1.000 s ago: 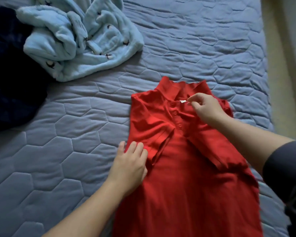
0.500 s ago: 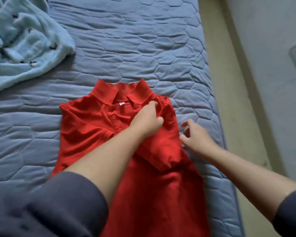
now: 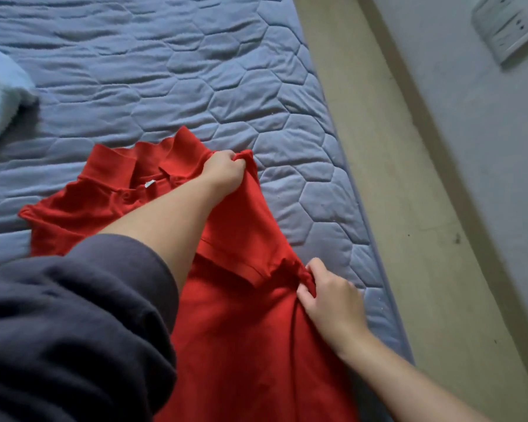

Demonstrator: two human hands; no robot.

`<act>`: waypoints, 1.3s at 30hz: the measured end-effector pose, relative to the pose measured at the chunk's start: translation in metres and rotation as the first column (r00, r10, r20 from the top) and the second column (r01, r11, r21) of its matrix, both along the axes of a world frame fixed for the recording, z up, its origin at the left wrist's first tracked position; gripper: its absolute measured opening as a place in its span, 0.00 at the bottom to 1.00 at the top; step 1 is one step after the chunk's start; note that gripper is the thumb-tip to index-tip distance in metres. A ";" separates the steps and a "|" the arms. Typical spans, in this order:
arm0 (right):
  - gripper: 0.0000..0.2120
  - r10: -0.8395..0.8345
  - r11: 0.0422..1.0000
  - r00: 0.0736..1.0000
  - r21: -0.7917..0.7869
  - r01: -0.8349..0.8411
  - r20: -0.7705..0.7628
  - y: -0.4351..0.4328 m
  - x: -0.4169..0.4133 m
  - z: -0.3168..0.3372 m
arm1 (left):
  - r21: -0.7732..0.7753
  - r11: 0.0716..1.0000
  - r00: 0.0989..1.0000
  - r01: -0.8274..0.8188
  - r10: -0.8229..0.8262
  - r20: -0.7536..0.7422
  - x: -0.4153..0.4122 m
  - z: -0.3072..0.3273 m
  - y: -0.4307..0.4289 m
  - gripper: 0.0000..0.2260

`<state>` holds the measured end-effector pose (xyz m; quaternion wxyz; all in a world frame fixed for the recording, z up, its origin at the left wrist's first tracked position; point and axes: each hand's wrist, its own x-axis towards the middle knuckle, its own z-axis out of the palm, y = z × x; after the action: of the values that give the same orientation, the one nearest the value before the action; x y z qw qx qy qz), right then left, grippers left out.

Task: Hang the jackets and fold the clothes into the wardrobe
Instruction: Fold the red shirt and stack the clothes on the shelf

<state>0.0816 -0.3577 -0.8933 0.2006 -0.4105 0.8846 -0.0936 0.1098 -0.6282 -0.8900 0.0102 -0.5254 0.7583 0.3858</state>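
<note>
A red polo shirt (image 3: 241, 315) lies face up on the blue quilted bed, collar toward the far side. My left hand (image 3: 224, 173) reaches across and grips the shirt's right shoulder, bunching the fabric in its fingers. My right hand (image 3: 329, 298) pinches the shirt's right side edge just below the sleeve, where the cloth gathers into a small knot of folds. The right sleeve lies folded in over the chest between the two hands. My dark left sleeve covers the shirt's lower left part.
The blue quilted mattress (image 3: 195, 71) stretches away to the far side. A light blue fleece garment (image 3: 0, 95) pokes in at the left edge. Right of the bed runs a strip of beige floor (image 3: 409, 208), then a grey wall with a white socket (image 3: 503, 28).
The view has swung right. My left hand crossed from the shirt's left side to grip its right shoulder, and my right hand dropped from the collar to pinch the right side edge.
</note>
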 end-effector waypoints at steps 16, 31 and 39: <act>0.34 0.015 0.995 0.996 0.102 -0.006 -0.084 0.019 0.036 0.021 | -0.244 0.547 0.596 0.801 -0.686 0.417 0.143 0.009 0.099 0.30; 0.41 0.362 0.828 0.932 0.455 -0.327 0.013 -0.020 0.055 0.027 | -0.154 0.949 0.861 0.276 -0.173 0.478 0.324 0.037 0.124 0.30; 0.40 0.235 0.781 0.960 0.558 -0.281 0.155 0.065 0.097 0.050 | 0.063 0.978 0.885 -0.199 0.152 0.441 0.369 0.055 0.213 0.35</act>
<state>0.1782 -0.2924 -0.8431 0.3598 -0.4439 0.7984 0.1900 0.4789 -0.4153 -0.8352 0.1715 -0.6631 0.6648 0.2982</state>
